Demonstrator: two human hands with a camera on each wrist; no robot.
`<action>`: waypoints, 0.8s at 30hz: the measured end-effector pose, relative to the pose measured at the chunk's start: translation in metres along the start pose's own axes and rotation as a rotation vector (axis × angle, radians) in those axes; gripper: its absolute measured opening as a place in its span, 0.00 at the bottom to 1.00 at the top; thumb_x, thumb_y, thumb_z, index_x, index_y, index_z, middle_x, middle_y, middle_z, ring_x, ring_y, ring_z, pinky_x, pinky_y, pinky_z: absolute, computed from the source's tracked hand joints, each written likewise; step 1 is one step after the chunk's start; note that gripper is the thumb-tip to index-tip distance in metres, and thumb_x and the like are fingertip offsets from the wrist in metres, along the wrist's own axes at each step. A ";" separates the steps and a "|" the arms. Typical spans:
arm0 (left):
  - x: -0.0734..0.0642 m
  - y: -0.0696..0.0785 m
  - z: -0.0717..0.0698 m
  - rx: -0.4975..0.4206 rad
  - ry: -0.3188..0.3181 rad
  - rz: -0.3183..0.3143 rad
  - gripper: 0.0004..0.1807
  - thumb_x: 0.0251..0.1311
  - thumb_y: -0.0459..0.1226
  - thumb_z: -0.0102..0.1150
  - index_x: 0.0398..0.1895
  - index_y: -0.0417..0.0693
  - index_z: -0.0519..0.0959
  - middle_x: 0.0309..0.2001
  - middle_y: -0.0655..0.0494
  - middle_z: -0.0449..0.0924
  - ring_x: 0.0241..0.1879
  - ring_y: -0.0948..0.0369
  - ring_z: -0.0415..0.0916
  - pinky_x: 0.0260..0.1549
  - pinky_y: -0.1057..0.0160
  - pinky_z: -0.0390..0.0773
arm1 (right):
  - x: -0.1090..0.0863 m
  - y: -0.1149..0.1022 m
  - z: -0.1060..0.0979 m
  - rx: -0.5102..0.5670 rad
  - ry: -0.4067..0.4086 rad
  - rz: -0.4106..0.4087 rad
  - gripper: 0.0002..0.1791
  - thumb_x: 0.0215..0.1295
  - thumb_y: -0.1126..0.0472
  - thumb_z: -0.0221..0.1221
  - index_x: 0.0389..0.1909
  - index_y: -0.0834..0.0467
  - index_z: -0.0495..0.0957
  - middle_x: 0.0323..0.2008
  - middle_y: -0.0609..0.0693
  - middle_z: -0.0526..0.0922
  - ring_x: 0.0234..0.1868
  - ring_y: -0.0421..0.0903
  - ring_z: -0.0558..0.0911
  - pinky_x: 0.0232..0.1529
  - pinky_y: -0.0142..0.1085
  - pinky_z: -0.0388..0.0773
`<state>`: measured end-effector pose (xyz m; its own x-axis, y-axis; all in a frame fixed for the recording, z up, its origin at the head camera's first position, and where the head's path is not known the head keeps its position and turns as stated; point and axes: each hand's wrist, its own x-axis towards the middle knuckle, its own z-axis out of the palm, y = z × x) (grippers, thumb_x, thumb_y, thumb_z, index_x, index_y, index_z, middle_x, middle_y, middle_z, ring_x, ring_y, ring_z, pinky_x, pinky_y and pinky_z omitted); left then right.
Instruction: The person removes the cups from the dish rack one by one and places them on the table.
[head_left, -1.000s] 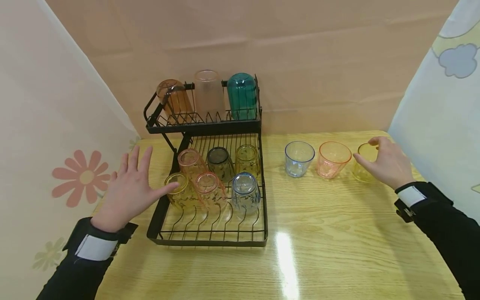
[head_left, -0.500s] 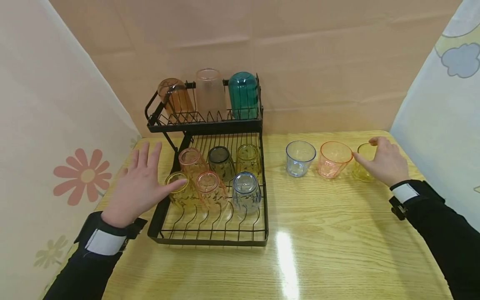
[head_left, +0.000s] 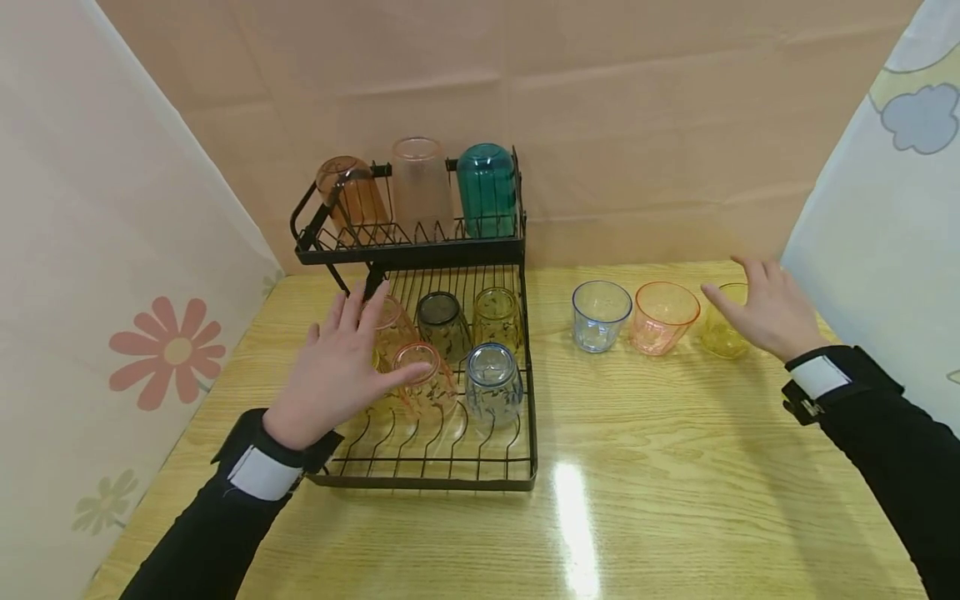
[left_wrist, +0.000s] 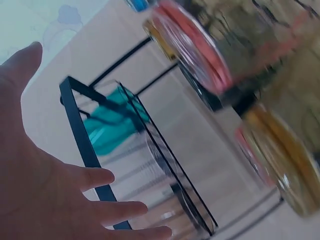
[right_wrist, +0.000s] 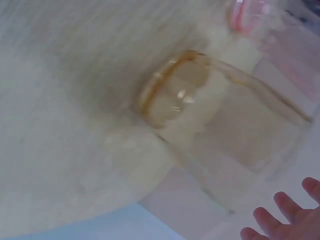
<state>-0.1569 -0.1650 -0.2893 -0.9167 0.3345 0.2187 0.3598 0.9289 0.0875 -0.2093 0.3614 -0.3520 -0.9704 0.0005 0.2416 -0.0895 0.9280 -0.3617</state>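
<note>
My left hand (head_left: 333,375) hovers over the left side of the black dish rack (head_left: 420,482), fingers spread and holding nothing. It hides most of the front-row yellow glass. Beside its thumb stands an upside-down pink glass (head_left: 420,375), then a blue-rimmed one (head_left: 492,383). Behind them are a second pink glass (head_left: 393,325), a dark grey glass (head_left: 442,323) and a yellow glass (head_left: 497,318), also inverted. My right hand (head_left: 776,312) is at an upright yellow glass (head_left: 723,335) on the table; the right wrist view shows its fingertips apart from that glass (right_wrist: 225,120).
Left of the yellow glass, an orange-pink glass (head_left: 663,323) and a blue-rimmed clear glass (head_left: 600,321) stand upright. The rack's upper tier carries inverted amber (head_left: 354,200), pale pink (head_left: 422,187) and teal (head_left: 487,187) glasses. Patterned sheets flank the wooden table (head_left: 645,483).
My left hand has moved right, from the rack's left edge to over its front glasses. My right hand has come away from the yellow glass, its fingers spreading; that glass has shifted slightly left.
</note>
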 end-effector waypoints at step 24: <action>0.022 0.062 0.039 0.087 0.016 0.401 0.54 0.42 0.75 0.42 0.68 0.51 0.56 0.58 0.42 0.63 0.57 0.47 0.62 0.53 0.46 0.61 | -0.008 -0.097 -0.068 -0.258 0.024 -0.245 0.47 0.58 0.34 0.47 0.71 0.55 0.42 0.69 0.64 0.40 0.67 0.65 0.42 0.55 0.65 0.46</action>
<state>-0.1615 -0.0942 -0.3166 -0.7040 0.6707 0.2338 0.6711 0.7359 -0.0904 -0.1778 0.2964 -0.2571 -0.9212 -0.2279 0.3155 -0.2564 0.9652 -0.0515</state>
